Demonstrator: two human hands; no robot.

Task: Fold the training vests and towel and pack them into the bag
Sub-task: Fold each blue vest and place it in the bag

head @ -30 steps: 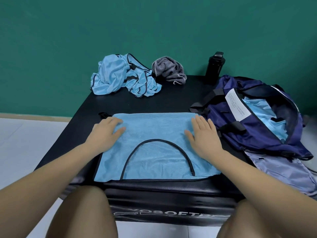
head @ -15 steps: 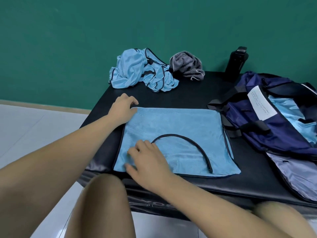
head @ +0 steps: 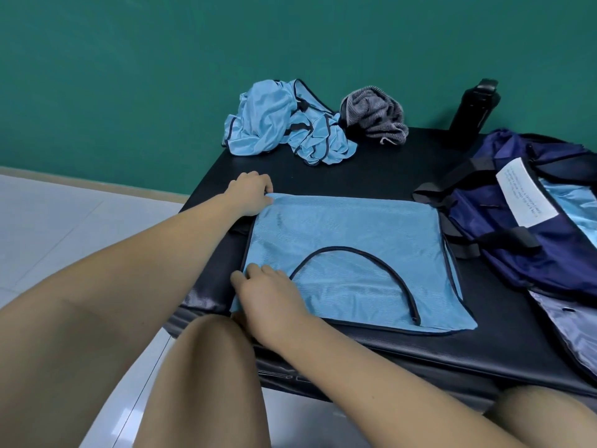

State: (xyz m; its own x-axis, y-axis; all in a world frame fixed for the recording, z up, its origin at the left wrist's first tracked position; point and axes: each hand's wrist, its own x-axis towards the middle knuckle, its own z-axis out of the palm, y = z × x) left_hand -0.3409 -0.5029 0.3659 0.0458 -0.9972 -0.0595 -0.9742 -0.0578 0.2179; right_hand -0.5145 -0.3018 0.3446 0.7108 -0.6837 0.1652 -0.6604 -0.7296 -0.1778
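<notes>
A light blue training vest [head: 355, 250] with dark trim lies flat, folded in half, on the black padded bench [head: 371, 169]. My left hand [head: 250, 195] pinches its far left corner. My right hand [head: 268, 292] grips its near left corner, fingers curled over the edge. At the back lie crumpled blue vests [head: 284, 124] and a grey striped towel [head: 376, 114]. The open navy bag [head: 523, 227] sits to the right with blue fabric inside.
A black bottle [head: 473, 114] stands at the back right by the green wall. A white label [head: 525, 197] sits on the bag. White floor tiles lie left of the bench. My knees are at the bench's near edge.
My right hand crossed from the vest's right side to its near left corner. My left hand slid up to the far left corner. Both now hold the edge instead of pressing flat.
</notes>
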